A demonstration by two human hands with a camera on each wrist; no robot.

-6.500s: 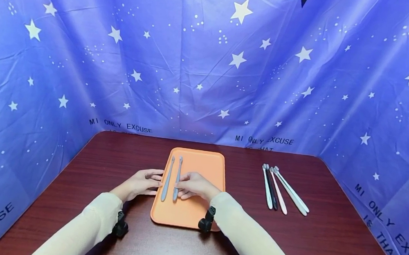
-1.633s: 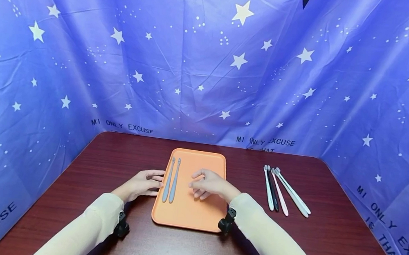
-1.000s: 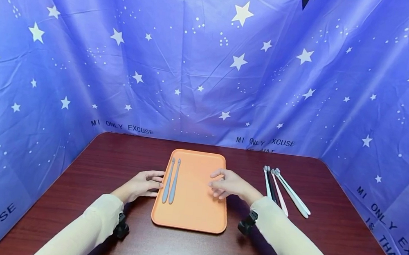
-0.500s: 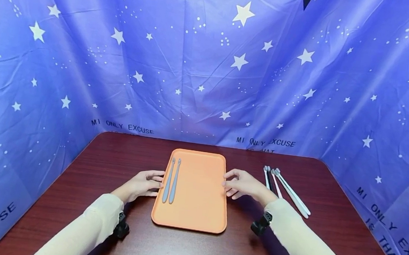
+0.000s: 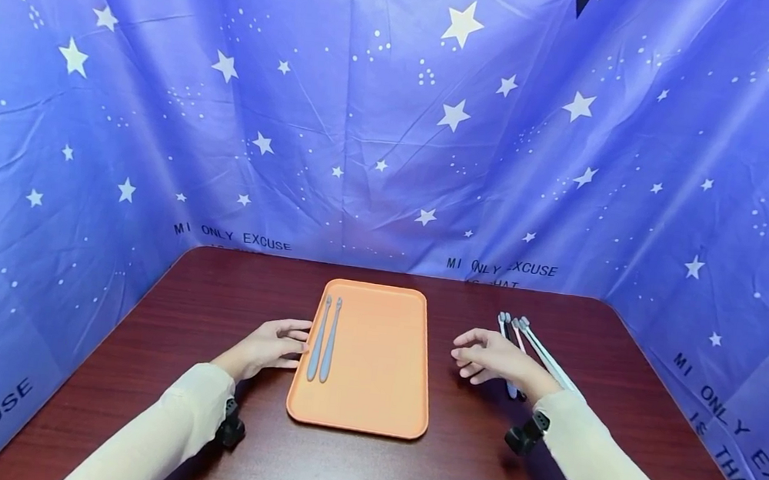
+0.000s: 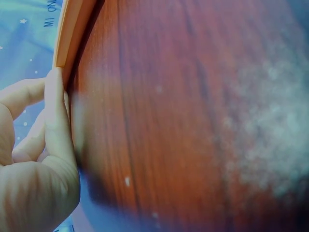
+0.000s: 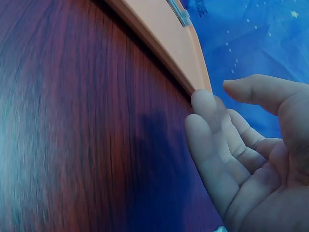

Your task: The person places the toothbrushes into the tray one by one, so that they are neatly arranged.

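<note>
My left hand [image 5: 271, 349] touches the left rim of an orange tray [image 5: 379, 363], fingers extended; in the left wrist view its fingertips [image 6: 55, 82] meet the tray's edge. On the tray's left side lie two grey-blue toothbrushes, the outer toothbrush [image 5: 316, 349] and the inner toothbrush [image 5: 328, 347], side by side with heads pointing away. To the right of the tray hovers my right hand [image 5: 501, 358], holding nothing, fingers loosely bent and thumb apart in the right wrist view. Behind it, several more toothbrushes [image 5: 544, 352] lie fanned out, partly covered by the hand and sleeve.
A dark red wood-grain table [image 5: 348, 468] carries everything. Blue star-printed cloth [image 5: 396, 117] hangs around its back and sides. A black wrist camera [image 5: 526, 433] sits below the right wrist, another black wrist camera [image 5: 231, 424] below the left.
My right hand has let go of the inner grey-blue toothbrush, now closer beside the other one, and moved right, off the tray towards the fanned toothbrushes. The left hand stays at the rim.
</note>
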